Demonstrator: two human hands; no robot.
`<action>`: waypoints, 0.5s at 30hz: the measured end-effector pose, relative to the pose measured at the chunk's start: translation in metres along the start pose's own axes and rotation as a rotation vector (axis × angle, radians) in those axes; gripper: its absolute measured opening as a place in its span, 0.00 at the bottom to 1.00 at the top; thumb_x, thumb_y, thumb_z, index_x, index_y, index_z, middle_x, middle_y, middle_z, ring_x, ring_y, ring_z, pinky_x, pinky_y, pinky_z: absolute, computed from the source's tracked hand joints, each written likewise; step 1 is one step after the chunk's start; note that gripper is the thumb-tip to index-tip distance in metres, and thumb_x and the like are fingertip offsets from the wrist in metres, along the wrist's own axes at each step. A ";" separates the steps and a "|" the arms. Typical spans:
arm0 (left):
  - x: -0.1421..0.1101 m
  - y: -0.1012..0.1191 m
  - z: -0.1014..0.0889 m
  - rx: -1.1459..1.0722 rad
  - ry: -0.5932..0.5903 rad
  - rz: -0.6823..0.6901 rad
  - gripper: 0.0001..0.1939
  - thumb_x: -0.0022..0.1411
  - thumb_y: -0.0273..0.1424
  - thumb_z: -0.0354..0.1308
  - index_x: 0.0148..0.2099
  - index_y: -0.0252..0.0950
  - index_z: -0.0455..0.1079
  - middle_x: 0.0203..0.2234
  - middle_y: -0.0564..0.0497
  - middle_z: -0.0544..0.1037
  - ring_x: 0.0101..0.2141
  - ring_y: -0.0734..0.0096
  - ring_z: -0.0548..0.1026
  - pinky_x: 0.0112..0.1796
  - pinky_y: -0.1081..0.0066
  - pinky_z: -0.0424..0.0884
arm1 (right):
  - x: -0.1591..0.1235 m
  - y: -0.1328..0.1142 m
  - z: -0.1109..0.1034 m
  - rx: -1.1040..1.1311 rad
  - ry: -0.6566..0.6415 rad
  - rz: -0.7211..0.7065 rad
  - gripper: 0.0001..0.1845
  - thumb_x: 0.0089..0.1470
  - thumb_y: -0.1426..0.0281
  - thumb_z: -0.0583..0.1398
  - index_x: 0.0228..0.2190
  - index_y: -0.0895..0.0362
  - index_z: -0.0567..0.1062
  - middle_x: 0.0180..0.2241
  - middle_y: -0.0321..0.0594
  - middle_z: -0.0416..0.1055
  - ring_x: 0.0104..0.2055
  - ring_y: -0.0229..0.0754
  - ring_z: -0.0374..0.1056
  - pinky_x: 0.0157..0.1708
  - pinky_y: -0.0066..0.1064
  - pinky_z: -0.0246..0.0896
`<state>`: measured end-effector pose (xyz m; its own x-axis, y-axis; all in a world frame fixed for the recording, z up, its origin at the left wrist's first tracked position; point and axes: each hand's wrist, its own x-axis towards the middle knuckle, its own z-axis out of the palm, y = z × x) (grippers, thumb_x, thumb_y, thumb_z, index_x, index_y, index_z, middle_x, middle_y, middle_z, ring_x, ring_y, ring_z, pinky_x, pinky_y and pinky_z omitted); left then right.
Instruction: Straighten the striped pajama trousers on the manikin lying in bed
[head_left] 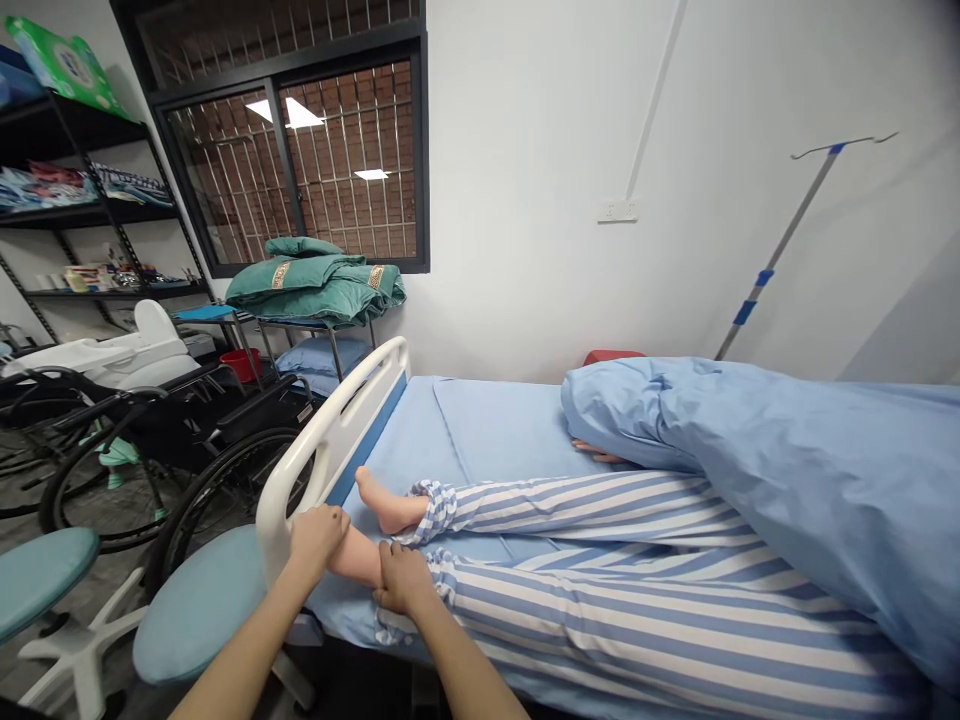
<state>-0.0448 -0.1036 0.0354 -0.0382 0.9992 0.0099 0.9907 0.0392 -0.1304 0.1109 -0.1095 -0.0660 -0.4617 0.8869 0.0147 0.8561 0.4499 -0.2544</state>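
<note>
Left hand (319, 535) gripping bare shin (356, 556) | right hand (403, 578) too (red bucket (241, 364), contents hidden)

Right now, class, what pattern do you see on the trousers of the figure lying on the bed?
The trousers have blue and white lengthwise stripes, seen best in the head view.

The left hand (319, 535) grasps the far end of a bare lower leg (354, 556), and the right hand (401, 578) holds it beside the cuff of blue-and-white striped pajama trousers (600, 610) on a hospital bed (480, 430) with a white footboard. A second bare foot (382, 502) rests just beyond. A blue duvet (795, 470) covers the upper body, while a wheelchair (172, 450), folded green blankets (315, 285) and an IV pole (780, 250) stand around the bed.
</note>
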 end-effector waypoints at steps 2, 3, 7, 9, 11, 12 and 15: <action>0.008 0.004 -0.003 0.058 -0.019 0.022 0.21 0.62 0.30 0.40 0.42 0.30 0.74 0.36 0.34 0.76 0.39 0.56 0.75 0.37 0.61 0.66 | 0.001 0.000 0.002 -0.001 -0.005 -0.003 0.31 0.39 0.62 0.63 0.46 0.59 0.64 0.41 0.52 0.69 0.40 0.55 0.69 0.37 0.44 0.64; 0.012 0.006 -0.003 0.088 -0.024 0.038 0.22 0.62 0.30 0.39 0.42 0.29 0.74 0.35 0.33 0.76 0.39 0.56 0.75 0.37 0.61 0.66 | 0.002 0.001 0.003 -0.001 -0.010 -0.005 0.32 0.38 0.61 0.63 0.46 0.59 0.64 0.42 0.53 0.69 0.40 0.55 0.69 0.37 0.44 0.64; 0.027 0.014 0.000 0.115 -0.065 0.104 0.21 0.61 0.28 0.41 0.40 0.28 0.75 0.34 0.32 0.77 0.39 0.55 0.75 0.38 0.60 0.66 | 0.004 0.001 0.005 -0.008 -0.019 -0.008 0.34 0.38 0.61 0.63 0.47 0.61 0.64 0.42 0.54 0.69 0.40 0.56 0.69 0.37 0.46 0.65; 0.031 0.016 0.001 0.113 -0.082 0.132 0.19 0.60 0.29 0.43 0.39 0.29 0.76 0.34 0.33 0.77 0.39 0.55 0.75 0.39 0.61 0.66 | 0.004 0.001 0.005 -0.015 -0.020 -0.013 0.33 0.38 0.61 0.63 0.47 0.61 0.64 0.42 0.54 0.69 0.40 0.57 0.69 0.36 0.46 0.65; 0.034 0.016 0.003 0.105 -0.085 0.147 0.19 0.60 0.30 0.44 0.39 0.31 0.76 0.35 0.34 0.77 0.39 0.56 0.75 0.40 0.62 0.66 | 0.004 0.001 0.003 -0.018 -0.026 -0.011 0.33 0.38 0.61 0.62 0.46 0.61 0.64 0.41 0.54 0.69 0.40 0.57 0.69 0.36 0.46 0.65; 0.035 0.015 0.005 0.094 -0.077 0.146 0.19 0.60 0.31 0.44 0.39 0.31 0.76 0.35 0.34 0.77 0.39 0.56 0.75 0.40 0.62 0.66 | 0.004 0.000 0.002 -0.016 -0.027 -0.008 0.32 0.38 0.61 0.62 0.46 0.61 0.64 0.41 0.54 0.69 0.39 0.56 0.69 0.35 0.46 0.65; 0.033 0.011 0.016 0.032 0.011 0.077 0.20 0.60 0.33 0.42 0.39 0.31 0.75 0.35 0.36 0.77 0.38 0.57 0.75 0.38 0.63 0.66 | 0.003 0.000 0.000 -0.010 -0.026 0.006 0.32 0.38 0.62 0.62 0.46 0.61 0.64 0.40 0.54 0.69 0.39 0.56 0.69 0.35 0.45 0.65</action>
<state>-0.0370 -0.0699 0.0182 0.0390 0.9992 0.0092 0.9860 -0.0370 -0.1628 0.1098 -0.1067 -0.0656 -0.4624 0.8866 -0.0121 0.8612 0.4458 -0.2443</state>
